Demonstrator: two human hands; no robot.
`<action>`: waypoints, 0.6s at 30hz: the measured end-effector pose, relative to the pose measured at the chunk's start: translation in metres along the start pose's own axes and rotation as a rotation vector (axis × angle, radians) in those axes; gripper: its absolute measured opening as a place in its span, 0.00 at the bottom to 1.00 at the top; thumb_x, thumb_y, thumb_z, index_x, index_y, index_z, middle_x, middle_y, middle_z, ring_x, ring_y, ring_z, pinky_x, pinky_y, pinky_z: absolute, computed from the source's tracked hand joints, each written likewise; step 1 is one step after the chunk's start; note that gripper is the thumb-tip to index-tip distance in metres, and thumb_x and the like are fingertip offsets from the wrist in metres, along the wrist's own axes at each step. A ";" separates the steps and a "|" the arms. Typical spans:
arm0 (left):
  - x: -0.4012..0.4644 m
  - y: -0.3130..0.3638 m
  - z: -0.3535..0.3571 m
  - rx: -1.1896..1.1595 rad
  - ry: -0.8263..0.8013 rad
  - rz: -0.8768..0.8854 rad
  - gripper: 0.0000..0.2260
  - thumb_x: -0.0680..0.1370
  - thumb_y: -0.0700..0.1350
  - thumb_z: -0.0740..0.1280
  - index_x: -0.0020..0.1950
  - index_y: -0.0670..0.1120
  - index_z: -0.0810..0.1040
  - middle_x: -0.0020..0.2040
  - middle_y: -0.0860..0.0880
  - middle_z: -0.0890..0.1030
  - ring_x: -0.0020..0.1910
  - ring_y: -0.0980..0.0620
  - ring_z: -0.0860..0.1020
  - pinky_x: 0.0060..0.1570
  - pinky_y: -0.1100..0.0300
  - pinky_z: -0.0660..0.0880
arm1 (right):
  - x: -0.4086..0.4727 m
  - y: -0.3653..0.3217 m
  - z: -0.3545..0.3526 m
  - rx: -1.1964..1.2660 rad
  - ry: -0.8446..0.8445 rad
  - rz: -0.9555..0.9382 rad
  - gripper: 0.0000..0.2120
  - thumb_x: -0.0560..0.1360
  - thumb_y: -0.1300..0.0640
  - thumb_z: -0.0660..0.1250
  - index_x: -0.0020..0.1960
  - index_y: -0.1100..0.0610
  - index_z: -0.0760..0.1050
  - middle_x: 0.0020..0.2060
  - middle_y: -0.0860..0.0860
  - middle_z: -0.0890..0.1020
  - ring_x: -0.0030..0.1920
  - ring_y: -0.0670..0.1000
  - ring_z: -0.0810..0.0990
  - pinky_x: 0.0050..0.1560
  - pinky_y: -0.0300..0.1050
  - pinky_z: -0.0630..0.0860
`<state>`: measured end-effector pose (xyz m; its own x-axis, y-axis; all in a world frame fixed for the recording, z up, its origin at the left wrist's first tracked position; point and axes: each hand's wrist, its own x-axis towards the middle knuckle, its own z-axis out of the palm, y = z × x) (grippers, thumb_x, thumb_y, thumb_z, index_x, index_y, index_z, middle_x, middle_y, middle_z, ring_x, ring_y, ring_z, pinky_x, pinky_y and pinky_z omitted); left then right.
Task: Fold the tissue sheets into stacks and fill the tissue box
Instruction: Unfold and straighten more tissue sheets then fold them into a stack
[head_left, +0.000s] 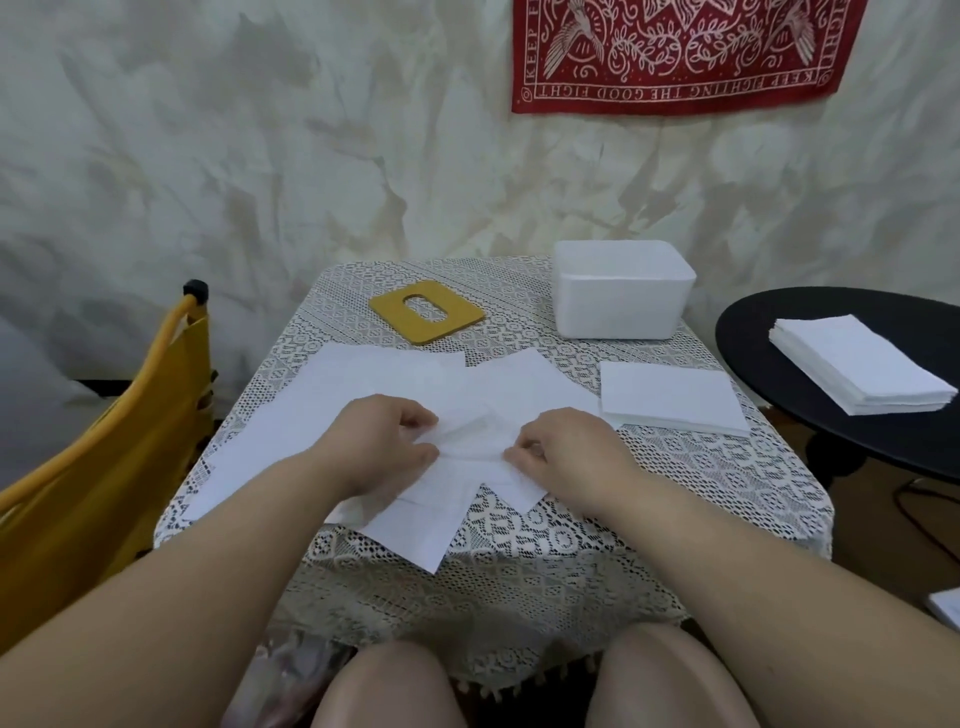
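Surface (649, 499): small, square, covered by a white lace cloth whose fringe hangs over the near edge.

Sheets (322, 410): several white tissue sheets, unfolded, spread and overlapping across the middle and left of the surface; one corner points toward the near edge.

Left hand (387, 439): knuckles up on the middle of the sheets, fingers curled, thumb and fingertips pinching a crumpled ridge of tissue.

Right hand (563, 449): just beside the left, also knuckles up, fingers curled, pinching the other side of the same ridge. The two hands are near but apart, with the raised tissue between them.

Stack (670, 397): folded white tissues, low and flat, at the right of the surface, just beside the spread sheets and in front of the box.

Box (621, 291): white, rectangular, open at the top, at the far right corner of the surface. Its inside cannot be made out.

Lid (427, 310): flat, mustard yellow, with an oval slot, lying at the far middle of the surface, to the left of the box and apart from it.

Round table (779, 415): black, to the right of the surface, bearing a thicker pile (860, 366) of white tissues.

Chair (104, 431): yellow, at the left.

Banner (675, 52): red with white print, on the wall behind.
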<state>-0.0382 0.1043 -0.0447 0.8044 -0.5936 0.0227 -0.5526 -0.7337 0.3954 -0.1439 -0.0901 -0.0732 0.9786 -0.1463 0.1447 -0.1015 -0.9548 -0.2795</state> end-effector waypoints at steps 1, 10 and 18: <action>0.000 -0.001 -0.003 -0.002 -0.016 0.009 0.17 0.73 0.49 0.71 0.62 0.51 0.78 0.59 0.54 0.79 0.49 0.59 0.73 0.53 0.67 0.67 | 0.000 -0.001 -0.001 0.008 -0.001 0.012 0.16 0.78 0.43 0.58 0.43 0.51 0.78 0.33 0.46 0.78 0.37 0.50 0.77 0.33 0.42 0.68; -0.004 0.008 -0.032 0.356 0.265 0.024 0.10 0.79 0.44 0.59 0.46 0.46 0.80 0.42 0.48 0.81 0.41 0.47 0.75 0.36 0.60 0.67 | -0.002 -0.018 -0.013 0.021 -0.005 0.060 0.19 0.78 0.43 0.59 0.61 0.53 0.75 0.57 0.50 0.79 0.58 0.53 0.76 0.57 0.46 0.72; -0.008 0.054 -0.077 0.305 0.346 0.281 0.12 0.77 0.38 0.59 0.50 0.50 0.80 0.39 0.48 0.79 0.39 0.45 0.73 0.35 0.57 0.64 | 0.002 -0.038 -0.073 0.559 0.489 0.108 0.31 0.73 0.54 0.67 0.73 0.50 0.60 0.71 0.44 0.66 0.69 0.44 0.64 0.62 0.36 0.59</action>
<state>-0.0573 0.0951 0.0472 0.6132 -0.6749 0.4104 -0.7535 -0.6557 0.0474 -0.1512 -0.0735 0.0074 0.7639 -0.4544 0.4583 0.0418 -0.6738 -0.7377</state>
